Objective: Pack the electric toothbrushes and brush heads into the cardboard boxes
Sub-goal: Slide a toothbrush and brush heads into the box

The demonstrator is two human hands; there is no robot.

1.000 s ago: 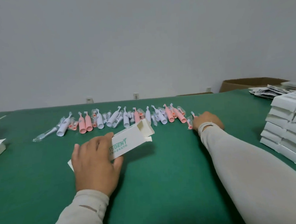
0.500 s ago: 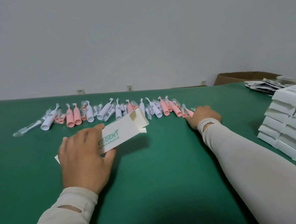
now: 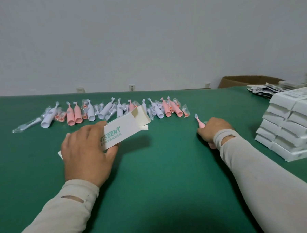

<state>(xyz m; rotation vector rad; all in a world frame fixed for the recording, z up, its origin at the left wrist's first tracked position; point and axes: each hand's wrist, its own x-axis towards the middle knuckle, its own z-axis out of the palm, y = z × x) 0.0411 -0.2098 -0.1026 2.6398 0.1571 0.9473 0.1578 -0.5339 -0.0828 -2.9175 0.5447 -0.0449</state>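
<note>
Change: a second ago the right hand point(image 3: 214, 129) lay on the right end of the toothbrush row point(image 3: 102, 112); now it is drawn back toward the person, apart from the row, with a pink toothbrush point(image 3: 199, 122) in it.
Left hand: the left hand point(image 3: 87, 152) holds the open box point(image 3: 122, 129) as before, fingers curled over its near end, thumb underneath.
Right hand: fingers closed round the pink toothbrush; its brush tip sticks out ahead of the knuckles, the pink base shows below the wrist.
Open box: white cardboard, green print on the side, tilted up to the right; the end flaps stand open toward the row.
Box position: held off the table point(image 3: 160, 169), just in front of the middle of the row, well apart from the right hand.
Toothbrush row: pink and white handles and small bagged brush heads lie side by side along the far part of the green table, from the left to just past the middle.
Edges: the table's far edge runs along the grey wall point(image 3: 145, 36); a stack of white boxes point(image 3: 291, 123) stands at the right edge, with loose packets point(image 3: 265, 90) and a brown carton point(image 3: 245, 80) behind it.
Room: bare green cloth lies between the two hands and toward the person.
</note>
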